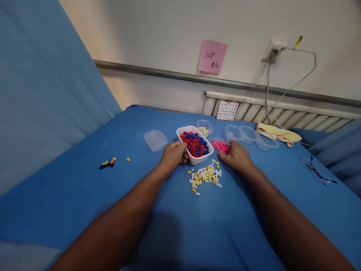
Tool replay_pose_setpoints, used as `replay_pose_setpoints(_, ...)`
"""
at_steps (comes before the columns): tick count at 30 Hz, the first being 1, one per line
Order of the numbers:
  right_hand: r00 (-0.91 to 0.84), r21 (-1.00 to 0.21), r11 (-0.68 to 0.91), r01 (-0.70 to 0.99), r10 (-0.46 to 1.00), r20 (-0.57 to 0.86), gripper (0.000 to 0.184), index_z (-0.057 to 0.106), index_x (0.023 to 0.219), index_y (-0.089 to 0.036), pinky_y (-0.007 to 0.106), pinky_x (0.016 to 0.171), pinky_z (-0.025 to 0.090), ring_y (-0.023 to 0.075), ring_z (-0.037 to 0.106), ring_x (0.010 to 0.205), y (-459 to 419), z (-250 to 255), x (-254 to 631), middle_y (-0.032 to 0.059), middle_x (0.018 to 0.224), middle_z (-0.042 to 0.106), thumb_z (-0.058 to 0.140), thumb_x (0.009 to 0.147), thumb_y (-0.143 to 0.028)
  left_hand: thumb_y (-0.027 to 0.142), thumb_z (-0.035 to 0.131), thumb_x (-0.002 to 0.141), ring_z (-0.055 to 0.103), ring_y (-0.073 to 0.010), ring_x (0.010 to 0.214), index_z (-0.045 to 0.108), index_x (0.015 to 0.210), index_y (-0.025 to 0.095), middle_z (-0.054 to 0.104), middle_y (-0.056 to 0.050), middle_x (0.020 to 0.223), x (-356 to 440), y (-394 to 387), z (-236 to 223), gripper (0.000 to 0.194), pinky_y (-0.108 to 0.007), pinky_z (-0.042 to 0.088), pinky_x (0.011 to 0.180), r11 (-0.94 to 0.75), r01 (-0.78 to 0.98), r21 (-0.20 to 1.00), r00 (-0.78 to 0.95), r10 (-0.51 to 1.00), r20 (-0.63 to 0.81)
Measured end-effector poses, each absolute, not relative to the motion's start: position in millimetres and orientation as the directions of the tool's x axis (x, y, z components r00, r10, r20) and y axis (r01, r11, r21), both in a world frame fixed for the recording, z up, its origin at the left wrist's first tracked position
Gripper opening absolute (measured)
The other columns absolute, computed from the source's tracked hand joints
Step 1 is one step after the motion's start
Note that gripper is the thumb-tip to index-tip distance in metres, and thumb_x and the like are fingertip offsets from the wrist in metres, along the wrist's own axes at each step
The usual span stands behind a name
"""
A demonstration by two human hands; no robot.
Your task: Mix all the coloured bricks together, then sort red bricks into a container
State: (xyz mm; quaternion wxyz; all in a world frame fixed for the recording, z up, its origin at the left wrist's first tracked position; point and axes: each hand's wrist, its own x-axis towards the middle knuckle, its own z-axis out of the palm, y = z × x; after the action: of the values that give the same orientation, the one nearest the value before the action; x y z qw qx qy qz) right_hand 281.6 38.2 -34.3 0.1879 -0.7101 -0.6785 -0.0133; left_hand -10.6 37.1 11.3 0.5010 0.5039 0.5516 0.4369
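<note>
White tub heaped with loose bricks: one tilt could spill it

With my left hand [175,154] I grip the near-left rim of a white plastic tub [196,161] at mid-frame, thumb and fingers pinched close. It is heaped with red and blue toy bricks [195,143]; holding one side only, I could tip it if I lifted or pulled unevenly, and I judge the top layer would slide out first.

My right hand [237,154] curls, thumb apart from fingers, around the right edge of a small clear tub [216,138] just right of centre. I cannot tell whether it is gripped or merely touched. A careless nudge could scatter its pink bricks [221,146].

Just below the white tub lies a loose spread of white and yellow bricks [205,174]. Anything spilling that way would mix the colours, and a dragging wrist could sweep pieces across the blue sheet [84,210].

Behind, another clear tub of cream pieces [203,130] stands very near the white tub's far rim; pushing forward might knock it.

Farther out, a lone yellow brick [128,159] at left could be overlooked, and the eyeglasses [316,170] at far right could catch a swinging elbow.
</note>
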Motion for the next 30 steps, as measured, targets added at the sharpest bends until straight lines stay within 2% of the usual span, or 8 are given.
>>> replay_pose_setpoints(4,0.109,-0.323,0.0,0.946,0.941,0.32,0.081,0.062,0.149,-0.005,0.055,0.108,0.058,0.0456,0.073,0.128,40.7,-39.6,281.5,0.0312,0.139,0.074,0.078,0.088,-0.056,0.037,0.062,0.085,0.057,-0.0114,0.046,0.058,0.066,0.02,0.065,-0.002,0.059,-10.5,36.0,12.4,0.026,-0.023,0.037,0.045,0.106,0.126,0.986,0.008,0.994,-0.108)
replay_pose_setpoints(8,0.146,-0.383,0.012,0.924,0.913,0.381,0.077,0.06,0.15,-0.011,0.056,0.111,0.058,0.0431,0.07,0.132,38.5,-36.4,286.4,0.029,0.142,0.072,0.076,0.09,-0.055,0.038,0.062,0.085,0.058,-0.0116,0.047,0.059,0.067,0.02,0.065,-0.002,0.059,-10.7,36.1,11.7,0.026,-0.023,0.038,0.045,0.103,0.122,0.987,0.013,0.994,-0.105)
replay_pose_setpoints(12,0.122,-0.407,0.112,0.907,0.854,0.506,0.073,0.06,0.149,-0.012,0.059,0.114,0.054,0.0435,0.068,0.134,36.9,-17.6,285.6,0.0282,0.143,0.071,0.075,0.09,-0.053,0.037,0.062,0.086,0.057,-0.0112,0.046,0.059,0.066,0.02,0.066,-0.002,0.06,-9.6,36.8,8.6,0.026,-0.023,0.038,0.045,0.103,0.115,0.988,0.021,0.994,-0.106)
replay_pose_setpoints(18,-0.023,-0.308,0.268,0.913,0.787,0.617,0.077,0.056,0.152,-0.011,0.063,0.114,0.054,0.0445,0.064,0.135,38.0,15.2,257.0,0.0277,0.143,0.068,0.076,0.09,-0.052,0.036,0.061,0.089,0.058,-0.0115,0.046,0.059,0.068,0.02,0.066,-0.002,0.06,-7.6,35.5,5.1,0.026,-0.023,0.037,0.045,0.104,0.115,0.988,0.055,0.992,-0.11)
replay_pose_setpoints(23,-0.134,-0.198,0.351,0.915,0.729,0.672,0.073,0.051,0.156,-0.012,0.065,0.116,0.051,0.0451,0.06,0.135,40.3,20.2,230.4,0.0269,0.144,0.065,0.075,0.094,-0.044,0.035,0.059,0.092,0.057,-0.0112,0.045,0.059,0.069,0.02,0.067,-0.001,0.06,-5.4,33.1,4.8,0.027,-0.023,0.037,0.044,0.112,0.115,0.987,0.075,0.99,-0.121)
replay_pose_setpoints(27,-0.204,-0.133,0.389,0.912,0.709,0.675,0.075,0.046,0.163,-0.011,0.067,0.121,0.047,0.0465,0.054,0.142,37.2,20.7,220.5,0.0278,0.155,0.057,0.072,0.096,-0.033,0.034,0.059,0.094,0.058,-0.0104,0.045,0.059,0.069,0.02,0.067,-0.001,0.061,-2.2,30.6,5.1,0.029,-0.022,0.037,0.045,0.12,0.117,0.986,0.098,0.986,-0.132)
replay_pose_setpoints(30,-0.269,-0.096,0.435,0.895,0.699,0.662,0.076,0.04,0.17,-0.015,0.065,0.123,0.047,0.0458,0.048,0.15,33.3,23.8,217.6,0.0256,0.164,0.05,0.065,0.099,-0.025,0.034,0.057,0.096,0.058,-0.0104,0.045,0.06,0.069,0.02,0.067,-0.001,0.061,-0.9,29.2,5.3,0.031,-0.022,0.037,0.045,0.116,0.124,0.986,0.117,0.985,-0.131)
